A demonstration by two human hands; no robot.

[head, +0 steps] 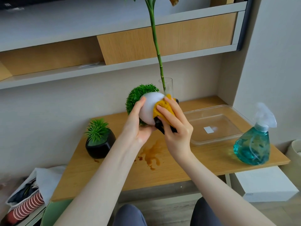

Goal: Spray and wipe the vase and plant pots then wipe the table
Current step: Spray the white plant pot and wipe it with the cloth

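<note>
My left hand [138, 123] holds a round white plant pot [149, 108] tilted in the air above the table, its green ball plant [138, 95] pointing away. My right hand [175, 128] presses a yellow and black cloth [164, 106] against the pot's right side. A black pot [100, 146] with a spiky green plant stands on the table's left part. Behind my hands stands a clear glass vase [168, 86] holding a tall green stem [156, 46]. The wooden table [187, 170] carries a brown spill [151, 156] near its middle.
A teal spray bottle [252, 144] stands at the table's right edge. A clear plastic tray [216, 124] lies at the back right. Shelves hang above the table. A bag of items sits on the floor at left, a white box at right.
</note>
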